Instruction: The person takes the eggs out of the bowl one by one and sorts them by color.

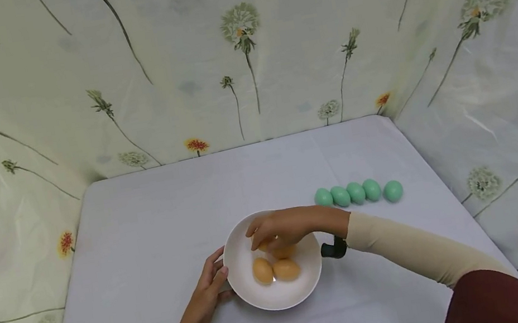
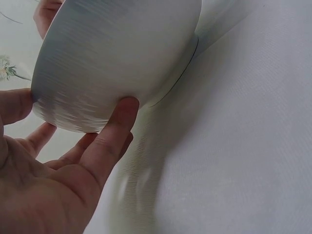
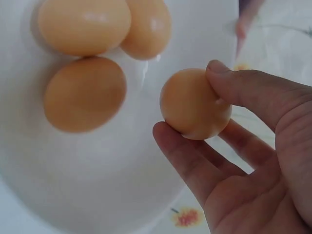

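A white bowl [image 1: 281,299] stands on the table, with my left hand [image 1: 208,288] gripping its left side. In the left wrist view, fingertips [image 2: 127,105] press against the bowl's ribbed outer wall [image 2: 122,53]. Over the bowl, my right hand [image 1: 281,225] pinches a brown egg [image 3: 192,105] between thumb and fingers. Three more brown eggs lie inside the bowl: one egg [image 3: 85,95] nearest the held one, another egg [image 3: 85,24] and a third egg [image 3: 148,29], close together. From the head view, the right hand partly covers the held egg.
Several green eggs [image 1: 356,193] lie in a row behind my right forearm, the rightmost egg [image 1: 393,191] slightly apart. A white cloth covers the table [image 1: 156,217]. Flower-printed sheeting [image 1: 202,57] hangs around its back and sides.
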The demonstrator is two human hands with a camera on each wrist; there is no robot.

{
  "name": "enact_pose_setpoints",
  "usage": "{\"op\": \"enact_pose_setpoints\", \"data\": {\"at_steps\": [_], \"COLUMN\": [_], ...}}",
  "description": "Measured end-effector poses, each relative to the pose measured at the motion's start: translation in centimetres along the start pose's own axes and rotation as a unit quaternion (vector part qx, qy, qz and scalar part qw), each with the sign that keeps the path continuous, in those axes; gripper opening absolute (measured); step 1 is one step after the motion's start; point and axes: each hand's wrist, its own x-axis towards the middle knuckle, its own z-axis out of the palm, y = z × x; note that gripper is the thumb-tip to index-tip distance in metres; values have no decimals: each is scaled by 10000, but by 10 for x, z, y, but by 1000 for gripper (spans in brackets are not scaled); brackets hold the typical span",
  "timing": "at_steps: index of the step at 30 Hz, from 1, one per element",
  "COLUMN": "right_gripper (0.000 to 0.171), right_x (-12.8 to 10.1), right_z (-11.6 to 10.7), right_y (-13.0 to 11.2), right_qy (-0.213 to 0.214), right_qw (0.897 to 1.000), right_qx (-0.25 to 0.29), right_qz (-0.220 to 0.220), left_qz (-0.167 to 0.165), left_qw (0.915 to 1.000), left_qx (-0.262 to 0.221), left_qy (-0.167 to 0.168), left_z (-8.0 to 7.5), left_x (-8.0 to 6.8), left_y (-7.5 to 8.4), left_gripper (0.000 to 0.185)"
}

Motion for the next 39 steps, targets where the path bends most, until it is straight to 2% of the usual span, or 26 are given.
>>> {"op": "enact_pose_setpoints", "data": {"at_steps": [9,14,21,27,31,39], "right_gripper": [25,25,29,29,29,29], "right_x": [-45,-75,-118,-152,-172,-198], "right_z": [-23,-31,-34,-21,-9,20], "right_y": [4,8,15,29,40,55], "right_qy": [806,1052,1323,1420,1560,1668], "right_qw": [9961,9918,9846,9737,9675,9502], "right_qx": [372,587,523,727,829,1179], "right_qz": [-12,432,1019,1626,1808,2355], "left_qz": [-47,-67,-80,-78,-67,-78], "left_qw": [9999,9998,9996,9997,9998,9998], "left_qx": [55,96,108,90,120,170], "left_qy": [122,170,254,189,141,101], "left_z": [-1,0,0,0,0,2], "left_x": [-1,-1,-2,-3,-2,-1], "left_y": [0,-1,-1,-2,-1,0], "left_gripper": [54,53,51,51,51,51]}}
